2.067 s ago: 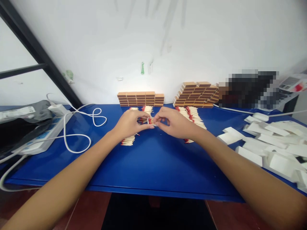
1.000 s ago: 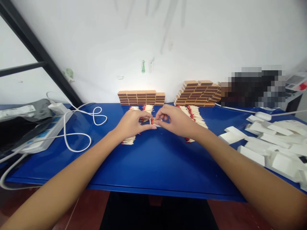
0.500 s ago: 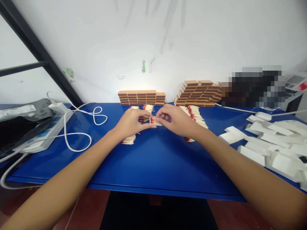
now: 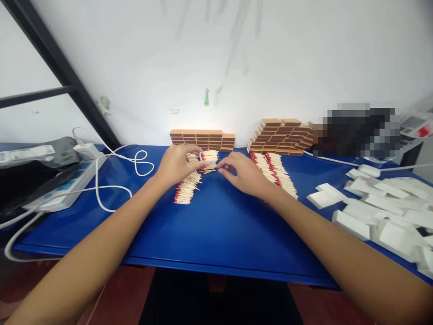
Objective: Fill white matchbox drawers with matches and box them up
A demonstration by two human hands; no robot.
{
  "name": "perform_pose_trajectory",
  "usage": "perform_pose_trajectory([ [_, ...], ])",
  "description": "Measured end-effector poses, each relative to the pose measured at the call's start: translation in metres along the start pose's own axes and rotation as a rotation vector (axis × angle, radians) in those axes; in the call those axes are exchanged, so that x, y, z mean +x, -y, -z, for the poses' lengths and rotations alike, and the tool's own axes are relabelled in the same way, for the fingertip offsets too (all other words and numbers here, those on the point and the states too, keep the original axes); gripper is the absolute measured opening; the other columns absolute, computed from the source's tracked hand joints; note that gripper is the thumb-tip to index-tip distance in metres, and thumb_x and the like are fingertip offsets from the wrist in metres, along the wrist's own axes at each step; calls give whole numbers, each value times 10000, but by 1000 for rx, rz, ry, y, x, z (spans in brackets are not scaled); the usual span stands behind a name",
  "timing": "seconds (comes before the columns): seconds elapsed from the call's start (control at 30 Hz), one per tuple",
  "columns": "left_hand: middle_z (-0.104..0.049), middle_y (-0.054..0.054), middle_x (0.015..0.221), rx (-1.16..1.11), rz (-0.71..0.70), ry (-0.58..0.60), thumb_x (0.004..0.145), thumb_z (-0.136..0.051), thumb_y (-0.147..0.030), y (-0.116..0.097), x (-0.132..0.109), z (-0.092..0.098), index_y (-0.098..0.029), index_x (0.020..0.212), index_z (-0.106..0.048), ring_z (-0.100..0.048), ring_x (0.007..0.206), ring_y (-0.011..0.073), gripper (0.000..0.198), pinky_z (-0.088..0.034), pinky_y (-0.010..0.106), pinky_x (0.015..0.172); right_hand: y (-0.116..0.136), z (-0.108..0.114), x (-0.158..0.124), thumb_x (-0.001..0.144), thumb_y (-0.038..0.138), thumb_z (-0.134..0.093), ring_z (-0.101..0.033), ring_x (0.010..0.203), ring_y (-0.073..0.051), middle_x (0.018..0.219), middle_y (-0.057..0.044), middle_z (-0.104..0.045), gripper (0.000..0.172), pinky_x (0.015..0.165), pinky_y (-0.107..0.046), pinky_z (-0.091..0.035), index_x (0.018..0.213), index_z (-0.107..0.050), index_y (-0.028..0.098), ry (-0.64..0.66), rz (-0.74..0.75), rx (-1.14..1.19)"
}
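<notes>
Left hand (image 4: 174,163): my thumb and fingers are clamped on the near-left end of a white matchbox tray (image 4: 210,161). The tray is small, shallow and open-topped, with a thin pale rim; its left end, in my grip, is partly hidden by my fingertips. Inside lie matches (image 4: 210,155), red heads toward the left, pale sticks running to the right. The tray is over the inner left match row (image 4: 210,169), toward the back of the blue table (image 4: 216,225); whether it touches those matches I cannot tell.

Right hand (image 4: 248,175): just to the right of the tray and apart from it, my fingers loosely curled, thumb and forefinger slightly apart.

Outer left match row (image 4: 185,192): a long slanting band, red heads left, partly behind my left hand. Two right match rows (image 4: 280,174) lie beyond my right forearm, which covers their near part.

Against the wall (image 4: 142,81): a low left matchbox stack (image 4: 196,140) and a taller, stepped right matchbox stack (image 4: 279,137), both orange-brown with dark striking sides.

Far right: a jumbled heap of white trays (image 4: 389,203). Far left: a power strip (image 4: 64,192) and white cable (image 4: 98,180).
</notes>
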State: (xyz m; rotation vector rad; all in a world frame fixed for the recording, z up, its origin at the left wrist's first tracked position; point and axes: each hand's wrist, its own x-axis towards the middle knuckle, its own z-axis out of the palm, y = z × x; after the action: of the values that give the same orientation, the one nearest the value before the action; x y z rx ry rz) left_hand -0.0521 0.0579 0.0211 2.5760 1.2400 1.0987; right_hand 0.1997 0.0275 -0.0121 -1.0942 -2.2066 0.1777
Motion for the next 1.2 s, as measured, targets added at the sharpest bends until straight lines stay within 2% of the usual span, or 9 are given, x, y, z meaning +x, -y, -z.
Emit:
perform_pose_trajectory([
  [0.13, -842, 88, 1074, 32, 37, -27, 860, -843, -543, 4, 1, 1, -217, 1058, -802, -799, 1019, 298, 384, -599, 405, 933, -2, -18, 4, 1017, 251, -599, -584, 1038, -291, 1041, -116, -656, 151, 944, -457, -483, 1062, -740, 219, 77, 62, -27],
  [0.3, -841, 83, 1082, 63, 23, -14, 873, -839, -519, 2, 1, 0, -216, 1047, -799, -797, 1024, 306, 351, -590, 411, 914, -4, -25, 7, 1006, 228, -621, -567, 1012, -277, 1007, -104, -639, 96, 930, -429, -474, 965, -706, 208, 84, 55, -35],
  [0.47, -841, 76, 1093, 69, 9, -6, 880, -838, -502, 2, 1, 0, -216, 1057, -797, -797, 1023, 297, 339, -583, 398, 900, -4, -23, 6, 1016, 237, -621, -564, 993, -267, 997, -90, -630, 72, 913, -411, -465, 1007, -689, 214, 92, 42, -10],
  [0.6, -840, 66, 1106, 86, 5, -2, 878, -845, -469, 3, 0, -1, -224, 1058, -795, -792, 1037, 295, 308, -576, 391, 901, -4, -22, 6, 1004, 211, -631, -564, 975, -263, 972, -84, -633, 56, 904, -402, -457, 965, -671, 207, 91, 45, -10],
  [0.77, -840, 69, 1099, 115, 29, 21, 862, -865, -424, 1, 0, -2, -219, 1057, -801, -790, 1039, 305, 289, -577, 393, 895, -4, -22, 5, 1024, 221, -607, -563, 986, -261, 997, -88, -635, 90, 912, -401, -458, 1044, -694, 210, 111, 48, 4],
  [0.97, -840, 60, 1109, 135, 37, 27, 865, -869, -400, -2, 0, -1, -221, 1090, -805, -789, 1035, 283, 295, -573, 368, 898, -3, -19, 5, 999, 206, -627, -574, 972, -266, 960, -91, -642, 103, 889, -397, -478, 905, -668, 203, 136, 16, -11],
  [1.2, -838, 57, 1093, 164, 33, 56, 876, -856, -445, -1, -1, -2, -221, 1111, -804, -783, 1019, 292, 329, -565, 383, 899, -5, -4, -2, 1023, 242, -605, -593, 1012, -284, 964, -97, -652, 131, 882, -402, -489, 905, -654, 212, 209, -37, -18],
])
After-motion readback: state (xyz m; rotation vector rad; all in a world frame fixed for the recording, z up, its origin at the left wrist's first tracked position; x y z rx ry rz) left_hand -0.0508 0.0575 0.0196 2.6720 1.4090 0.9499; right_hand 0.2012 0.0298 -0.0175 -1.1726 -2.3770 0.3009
